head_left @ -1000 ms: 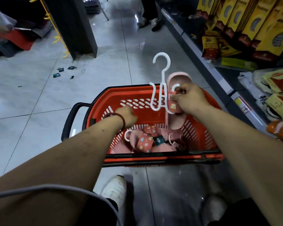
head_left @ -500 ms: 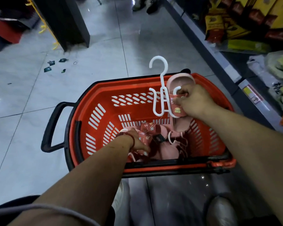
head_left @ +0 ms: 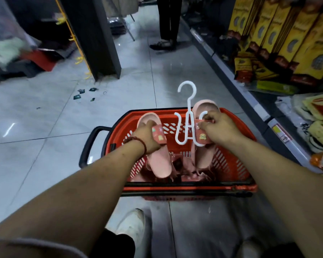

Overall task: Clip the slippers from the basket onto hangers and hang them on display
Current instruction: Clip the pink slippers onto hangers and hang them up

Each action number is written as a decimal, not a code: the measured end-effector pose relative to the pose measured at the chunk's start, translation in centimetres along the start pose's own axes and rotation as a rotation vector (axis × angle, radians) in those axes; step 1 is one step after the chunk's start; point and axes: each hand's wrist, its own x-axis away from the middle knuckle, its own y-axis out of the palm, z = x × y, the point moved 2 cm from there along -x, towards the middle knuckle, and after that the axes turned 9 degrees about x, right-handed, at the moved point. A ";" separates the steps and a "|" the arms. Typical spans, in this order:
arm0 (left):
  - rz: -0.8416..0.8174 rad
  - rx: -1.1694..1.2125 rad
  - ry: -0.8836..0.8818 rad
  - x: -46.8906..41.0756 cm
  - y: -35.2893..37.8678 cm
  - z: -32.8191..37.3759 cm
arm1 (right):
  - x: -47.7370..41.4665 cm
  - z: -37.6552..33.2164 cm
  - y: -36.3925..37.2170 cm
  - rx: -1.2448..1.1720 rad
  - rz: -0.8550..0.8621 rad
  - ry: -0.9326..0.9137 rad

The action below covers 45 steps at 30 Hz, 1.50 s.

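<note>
A red basket (head_left: pixel 229 161) stands on the floor in front of me, with more pink slippers (head_left: pixel 183 166) lying at its bottom. Above it my left hand (head_left: pixel 146 135) grips a pink slipper (head_left: pixel 158 159) by its decorated strap, toe end up. My right hand (head_left: pixel 217 128) pinches the strap of a second pink slipper (head_left: pixel 203 108), which sits on the right arm of a white plastic hanger (head_left: pixel 186 116). The hanger stands upright, hook at the top, and its left arm is bare. The two slippers hang side by side, a short gap apart.
Shelves with yellow and red packaged goods (head_left: pixel 280 45) line the right side. A dark pillar (head_left: pixel 93 34) stands at the left back, small litter (head_left: pixel 82 94) on the tiles beside it. Another person's legs (head_left: pixel 168 25) stand farther down the aisle. My white shoe (head_left: pixel 132 224) is below the basket.
My left hand went down into the basket, took hold of a slipper and has lifted it up beside the hanger. My right hand kept the hanger and first slipper above the basket.
</note>
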 end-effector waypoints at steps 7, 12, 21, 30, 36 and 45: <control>0.225 0.170 0.052 6.9 -7.6 0.9 | 4.8 -3.6 -2.2 -0.037 0.009 -0.112; 0.265 0.283 0.038 8.9 -8.3 0.2 | 7.2 -4.3 -1.9 0.032 -0.044 -0.186; 0.171 0.394 0.145 9.6 -10.0 -0.8 | 8.0 -5.1 -0.5 0.134 -0.059 -0.240; 0.030 0.372 0.220 9.2 -9.1 -0.6 | 6.6 -5.8 1.2 -0.085 0.022 -0.088; 0.030 0.269 0.298 9.1 -9.1 0.2 | 6.1 -6.0 1.0 -0.173 0.115 -0.099; 0.035 0.170 0.340 9.8 -9.1 1.8 | 5.7 -6.2 0.5 -0.234 0.171 -0.118</control>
